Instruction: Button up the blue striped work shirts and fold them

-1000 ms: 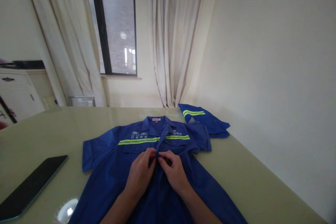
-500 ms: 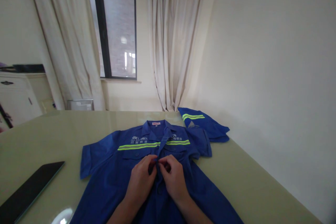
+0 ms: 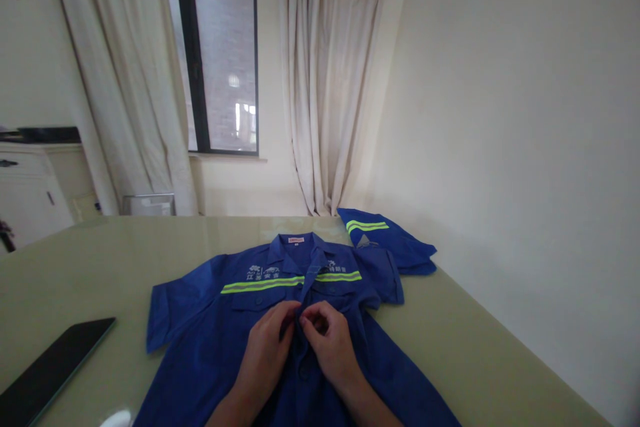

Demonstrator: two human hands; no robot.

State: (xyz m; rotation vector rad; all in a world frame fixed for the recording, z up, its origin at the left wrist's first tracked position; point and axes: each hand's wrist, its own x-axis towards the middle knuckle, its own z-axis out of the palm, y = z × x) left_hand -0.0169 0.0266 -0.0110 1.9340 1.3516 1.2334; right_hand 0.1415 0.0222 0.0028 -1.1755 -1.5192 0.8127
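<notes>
Left grip (image 3: pixel 267 347), right grip (image 3: pixel 330 347) pinch blue shirt (image 3: pixel 210 333) at front placket (image 3: pixel 301 363); it's spread under them on worktop (image 3: pixel 500 353), collar (image 3: pixel 277 251) pointing away, long axis fore-aft. Folded garment (image 3: pixel 390 243) beyond right grip; black slab (image 3: pixel 57 370) left of left grip.

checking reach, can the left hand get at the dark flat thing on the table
Probably yes: nothing upright separates the left hand and the dark flat thing, though that hand holds the shirt.

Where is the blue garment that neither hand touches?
In the head view, the untouched blue garment lies right of centre, toward the back of the table, just beyond the right-hand sleeve of the shirt, near the wall.
</notes>
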